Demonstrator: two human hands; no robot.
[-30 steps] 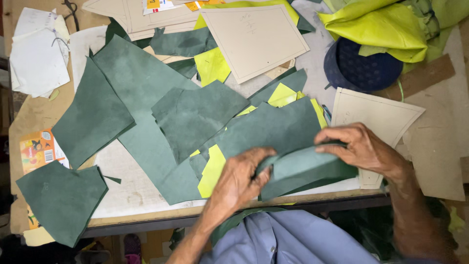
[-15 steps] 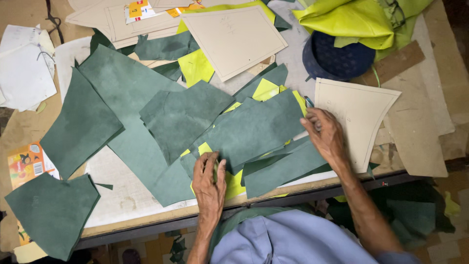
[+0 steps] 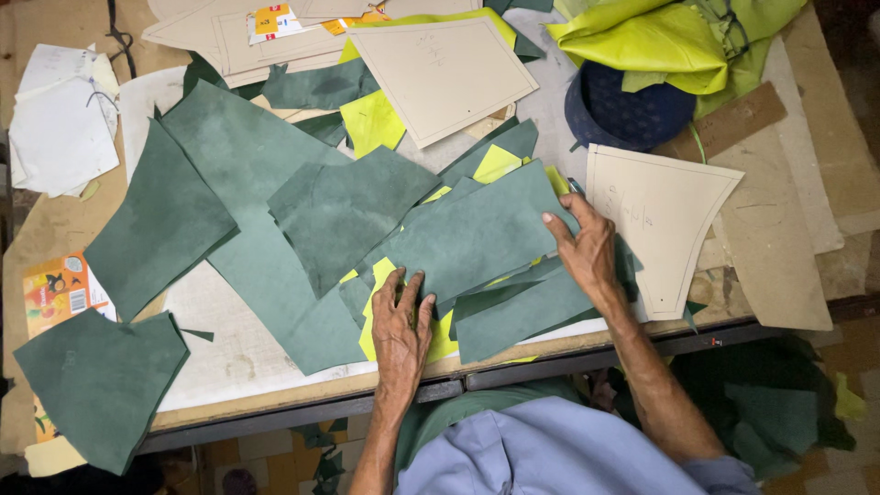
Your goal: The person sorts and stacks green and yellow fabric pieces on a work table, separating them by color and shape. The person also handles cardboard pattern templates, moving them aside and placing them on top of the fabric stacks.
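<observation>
Hands flat on a pile of green suede pieces [image 3: 477,243] near the front edge of the workbench [image 3: 275,403]. Left hand [image 3: 401,325] lies palm down, fingers spread, pressing the pile's lower left corner where a yellow piece [image 3: 376,316] sticks out; not gripping anything. Right hand [image 3: 587,252] rests on the pile's right end, fingers extended onto the top green sheet, thumb side toward the cardboard pattern [image 3: 665,225] just right of the pile; also open, not clenched. Pile sits between and under both hands. Larger green sheets [image 3: 229,202] spread left of the pile; one loose green piece [image 3: 96,380] hangs over the bench edge, well left. Second cardboard pattern [image 3: 440,73] lies behind the pile. Dark blue cap [image 3: 628,115] and yellow-green fabric [image 3: 660,41] behind the pile's right end. White papers [image 3: 55,128] far left.
</observation>
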